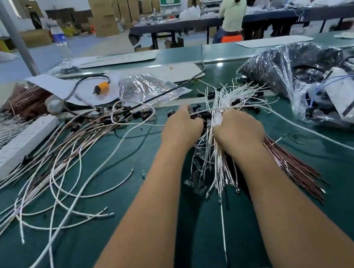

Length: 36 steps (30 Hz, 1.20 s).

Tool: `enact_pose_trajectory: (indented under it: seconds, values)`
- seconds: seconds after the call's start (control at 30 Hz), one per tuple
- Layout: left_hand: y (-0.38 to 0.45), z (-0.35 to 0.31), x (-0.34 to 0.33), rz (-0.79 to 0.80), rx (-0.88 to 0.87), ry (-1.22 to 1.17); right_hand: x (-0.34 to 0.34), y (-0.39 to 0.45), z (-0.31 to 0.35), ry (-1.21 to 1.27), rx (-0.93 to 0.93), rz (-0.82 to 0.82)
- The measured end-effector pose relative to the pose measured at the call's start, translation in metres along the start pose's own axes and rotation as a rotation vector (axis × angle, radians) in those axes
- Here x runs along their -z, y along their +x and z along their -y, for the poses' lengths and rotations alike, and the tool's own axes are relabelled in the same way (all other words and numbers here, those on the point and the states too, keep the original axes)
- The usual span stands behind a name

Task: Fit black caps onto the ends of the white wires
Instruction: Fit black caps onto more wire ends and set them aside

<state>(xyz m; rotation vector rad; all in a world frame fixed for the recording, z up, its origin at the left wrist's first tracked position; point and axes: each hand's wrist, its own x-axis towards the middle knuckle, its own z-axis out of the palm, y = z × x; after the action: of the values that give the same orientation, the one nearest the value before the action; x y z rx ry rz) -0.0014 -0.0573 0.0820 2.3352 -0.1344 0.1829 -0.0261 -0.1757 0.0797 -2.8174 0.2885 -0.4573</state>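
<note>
Head view: my right hand (238, 130) grips the bundle of thin white wires (223, 99) on the green mat (136, 208); left hand (180, 127) pinches among small black plastic caps (197, 109), grasp unclear.

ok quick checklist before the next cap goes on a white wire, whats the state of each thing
1. Wire bundle held: ok. The right hand grips the bundle of white wires, far ends fanned out.
2. One wire singled out: cannot tell. The left hand is at a white wire lying across the bundle, fingertips hidden.
3. Cap in the left hand: cannot tell.
4. Spare caps in reach: ok. Loose black caps lie just beyond the hands.
5. Done wires kept apart: ok. The pile of loose wires lies to the left.
6. Mat under the forearms: ok, bare.
</note>
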Motion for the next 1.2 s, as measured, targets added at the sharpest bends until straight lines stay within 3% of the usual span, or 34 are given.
enact_pose_trajectory:
  seconds: [0.2, 0.3, 0.47, 0.57, 0.67, 0.77, 0.83, 0.97, 1.07, 1.2]
  values:
    - [0.013, 0.022, -0.007, 0.050, 0.021, -0.165, -0.003, 0.001, 0.001, -0.006, 0.044, -0.059]
    - [0.014, 0.028, -0.004, -0.048, -0.042, -0.314, -0.004, 0.002, 0.001, -0.070, 0.052, -0.031]
    - [-0.001, 0.021, 0.008, -0.184, -0.227, -0.154, -0.002, 0.002, -0.003, 0.032, 0.002, -0.050]
    - [-0.011, 0.007, 0.016, 0.009, -0.357, -0.161, 0.001, 0.003, -0.002, 0.089, -0.036, -0.021]
    - [-0.017, 0.000, 0.020, 0.287, -0.318, -0.148, 0.000, 0.006, -0.004, 0.161, -0.090, -0.066]
    - [-0.017, 0.004, 0.020, 0.430, -0.263, -0.066, 0.000, 0.007, -0.007, 0.359, -0.134, -0.164]
    - [-0.016, 0.006, 0.015, 0.348, -0.287, -0.071, 0.002, 0.008, -0.007, 0.491, -0.114, -0.223]
    - [-0.014, 0.006, 0.012, -0.079, -0.379, -0.111, 0.004, 0.001, 0.001, 0.502, 0.157, -0.220]
    - [-0.015, 0.009, 0.018, -0.108, -0.397, -0.118, 0.004, -0.006, 0.010, 0.506, 0.364, -0.264]
    - [-0.019, 0.006, 0.027, -0.106, -0.375, -0.476, 0.006, -0.006, 0.010, 0.577, 0.316, -0.559]
